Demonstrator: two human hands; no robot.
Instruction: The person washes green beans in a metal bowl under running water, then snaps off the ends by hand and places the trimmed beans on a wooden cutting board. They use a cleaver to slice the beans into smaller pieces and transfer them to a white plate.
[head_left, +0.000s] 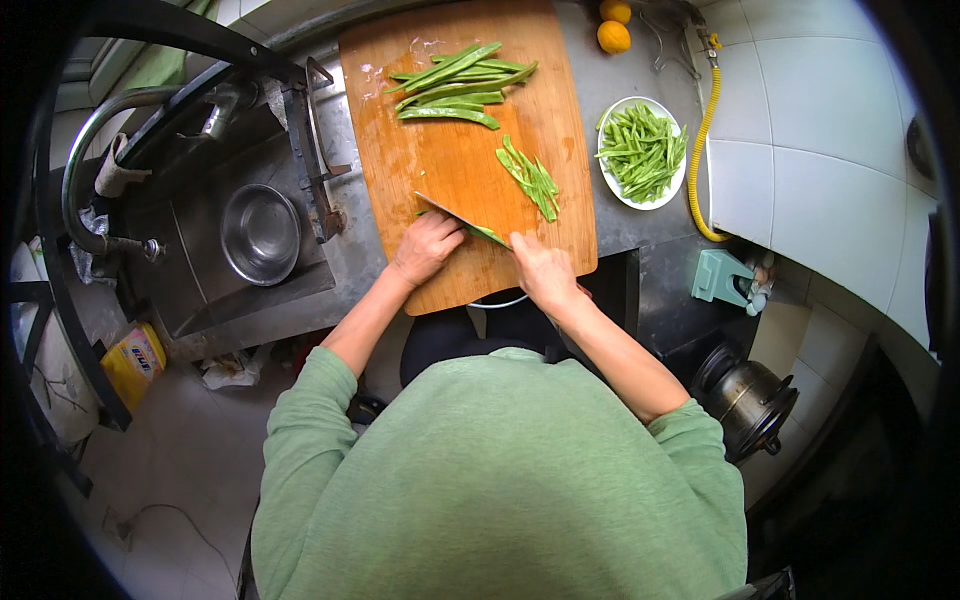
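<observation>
On a wooden cutting board (450, 165), my right hand (546, 274) grips the handle of a kitchen knife (450, 210), whose blade slants up to the left. My left hand (429, 246) is bent over a green bean and holds it against the board beside the blade; most of that bean is hidden by the fingers and knife. Sliced green beans (529, 178) lie in a small group right of the blade. Several whole flat green beans (465, 84) are piled at the board's far side. A white plate (677, 185) heaped with bean slices stands right of the board.
To the left is a sink with a metal bowl (261, 234) and a curved faucet (73, 176). A black metal rack (300, 135) stands between sink and board. Two oranges (613, 37) and a yellow hose (703, 142) are at the far right. A metal pot (750, 401) is lower right.
</observation>
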